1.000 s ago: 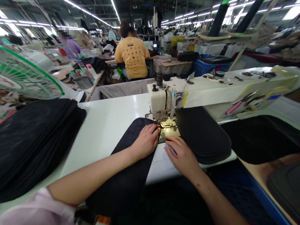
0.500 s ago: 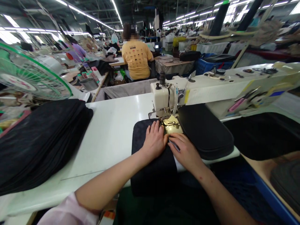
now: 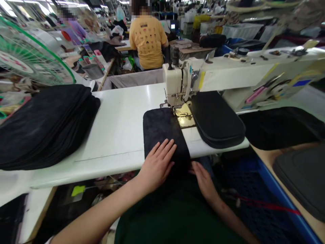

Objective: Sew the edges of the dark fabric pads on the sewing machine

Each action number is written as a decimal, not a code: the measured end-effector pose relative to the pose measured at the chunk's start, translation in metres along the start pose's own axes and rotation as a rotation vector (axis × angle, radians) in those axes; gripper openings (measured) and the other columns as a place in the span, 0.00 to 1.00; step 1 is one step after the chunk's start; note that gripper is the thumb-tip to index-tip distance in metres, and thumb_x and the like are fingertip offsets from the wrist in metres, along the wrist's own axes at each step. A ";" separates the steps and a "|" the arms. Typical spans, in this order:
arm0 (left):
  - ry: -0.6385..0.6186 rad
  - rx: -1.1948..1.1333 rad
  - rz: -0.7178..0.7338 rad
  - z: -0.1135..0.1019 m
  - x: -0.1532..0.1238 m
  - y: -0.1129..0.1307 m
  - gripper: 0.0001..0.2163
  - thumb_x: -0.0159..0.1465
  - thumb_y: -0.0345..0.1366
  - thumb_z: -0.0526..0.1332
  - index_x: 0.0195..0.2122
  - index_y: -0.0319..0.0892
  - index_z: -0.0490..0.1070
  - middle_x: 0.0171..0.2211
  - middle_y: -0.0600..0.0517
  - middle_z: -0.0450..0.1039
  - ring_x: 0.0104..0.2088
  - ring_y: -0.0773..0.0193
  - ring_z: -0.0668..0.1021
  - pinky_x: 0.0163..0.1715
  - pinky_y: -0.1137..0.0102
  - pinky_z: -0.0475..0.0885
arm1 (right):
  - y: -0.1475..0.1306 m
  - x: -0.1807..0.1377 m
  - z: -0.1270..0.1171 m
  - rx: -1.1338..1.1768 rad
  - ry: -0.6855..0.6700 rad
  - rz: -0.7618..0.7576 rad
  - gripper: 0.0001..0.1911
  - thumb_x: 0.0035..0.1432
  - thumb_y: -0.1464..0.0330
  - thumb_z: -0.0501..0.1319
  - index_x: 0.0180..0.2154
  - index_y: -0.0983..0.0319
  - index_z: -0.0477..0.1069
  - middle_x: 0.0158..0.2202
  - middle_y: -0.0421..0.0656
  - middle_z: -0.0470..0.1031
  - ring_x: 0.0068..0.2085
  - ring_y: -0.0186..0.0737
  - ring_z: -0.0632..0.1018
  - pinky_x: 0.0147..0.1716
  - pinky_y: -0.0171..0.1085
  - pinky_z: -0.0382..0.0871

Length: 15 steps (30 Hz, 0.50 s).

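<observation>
A black fabric panel (image 3: 162, 127) with rounded corners lies on the white sewing table, its top right edge at the needle area of the sewing machine (image 3: 175, 84). My left hand (image 3: 158, 162) rests flat on the panel's lower part, fingers stretched out. At the panel's lower right edge, just off the table front, is my right hand (image 3: 203, 176); its fingers pinch the edge, and the thumb is mostly hidden. The brass needle plate (image 3: 185, 117) shows to the right of the panel.
A tall stack of black panels (image 3: 45, 125) lies on the left. Another stack (image 3: 217, 118) sits right of the needle, with more dark pieces (image 3: 281, 127) beyond. A green fan (image 3: 33, 51) stands left. Below right is a blue crate (image 3: 284, 200). A person in yellow (image 3: 148, 40) sits ahead.
Both hands have slid from beside the needle toward my body, down along the panel to the table's front edge. My view has tilted down.
</observation>
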State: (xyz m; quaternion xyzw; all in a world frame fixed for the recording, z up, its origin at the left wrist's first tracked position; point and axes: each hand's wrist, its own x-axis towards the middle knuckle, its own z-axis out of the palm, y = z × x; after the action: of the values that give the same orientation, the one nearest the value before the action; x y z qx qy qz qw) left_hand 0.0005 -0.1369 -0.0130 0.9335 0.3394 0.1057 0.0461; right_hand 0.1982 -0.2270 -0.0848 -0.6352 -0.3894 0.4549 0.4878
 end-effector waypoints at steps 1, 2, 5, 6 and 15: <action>-0.007 -0.022 0.002 -0.002 -0.008 0.002 0.24 0.72 0.35 0.52 0.69 0.39 0.55 0.70 0.42 0.55 0.71 0.53 0.56 0.68 0.52 0.57 | -0.001 -0.004 0.002 0.120 -0.082 0.101 0.28 0.60 0.42 0.59 0.40 0.61 0.74 0.38 0.47 0.79 0.39 0.46 0.80 0.41 0.43 0.76; -0.016 -0.050 0.003 -0.005 -0.014 0.005 0.24 0.73 0.35 0.51 0.69 0.39 0.56 0.70 0.42 0.56 0.71 0.53 0.56 0.68 0.52 0.57 | -0.005 -0.007 0.004 0.222 -0.159 0.168 0.29 0.57 0.42 0.62 0.43 0.61 0.74 0.41 0.47 0.79 0.41 0.47 0.81 0.43 0.45 0.76; -0.049 -0.139 0.019 -0.015 -0.024 0.013 0.22 0.74 0.37 0.51 0.67 0.39 0.59 0.69 0.41 0.58 0.71 0.53 0.58 0.67 0.50 0.59 | -0.025 -0.016 0.006 0.342 -0.272 0.217 0.28 0.51 0.50 0.71 0.47 0.60 0.73 0.43 0.45 0.80 0.43 0.47 0.81 0.47 0.45 0.75; -0.070 -0.160 0.048 -0.018 -0.026 0.017 0.22 0.73 0.40 0.52 0.66 0.39 0.60 0.68 0.41 0.59 0.70 0.52 0.59 0.67 0.49 0.58 | -0.031 -0.020 0.006 0.339 -0.277 0.216 0.27 0.50 0.52 0.72 0.47 0.60 0.73 0.42 0.45 0.81 0.43 0.47 0.81 0.47 0.45 0.75; 0.041 -0.079 0.245 -0.001 -0.046 0.045 0.21 0.72 0.29 0.51 0.66 0.37 0.61 0.63 0.38 0.67 0.65 0.51 0.67 0.62 0.54 0.69 | -0.050 -0.041 0.005 0.649 -0.416 0.240 0.18 0.53 0.63 0.66 0.46 0.61 0.74 0.49 0.48 0.79 0.48 0.47 0.80 0.47 0.45 0.76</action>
State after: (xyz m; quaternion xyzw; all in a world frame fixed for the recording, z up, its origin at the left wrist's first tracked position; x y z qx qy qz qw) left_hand -0.0065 -0.2008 -0.0129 0.9632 0.2190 0.1427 0.0628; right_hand 0.1789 -0.2529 -0.0282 -0.3836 -0.2390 0.7268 0.5172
